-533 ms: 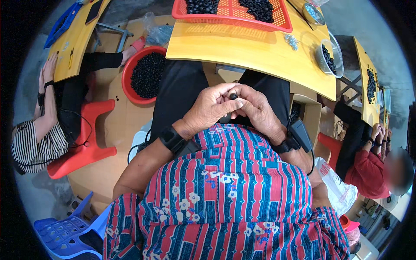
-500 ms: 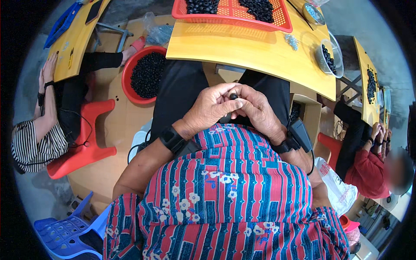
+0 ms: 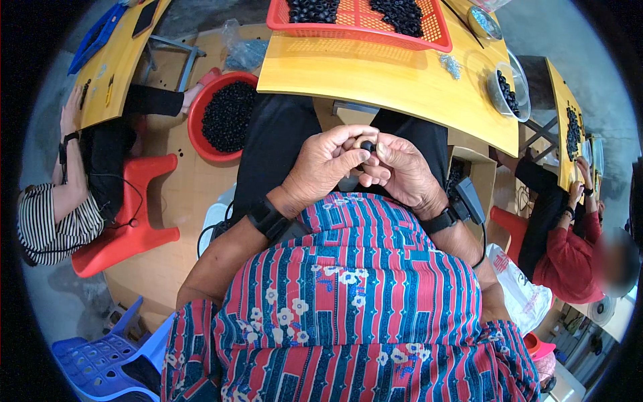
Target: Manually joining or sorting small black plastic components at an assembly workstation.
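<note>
Your left hand (image 3: pixel 320 166) and right hand (image 3: pixel 410 173) pinch a small black part (image 3: pixel 368 145) on your side of the table (image 3: pixel 375 77).

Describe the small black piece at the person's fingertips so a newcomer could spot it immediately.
From the big yellow table at top centre, drop below its near edge to the person's left hand and right hand, close together. The small black piece shows where they meet. Unlike the black pieces heaped in the red tub to the left, it is held.
</note>
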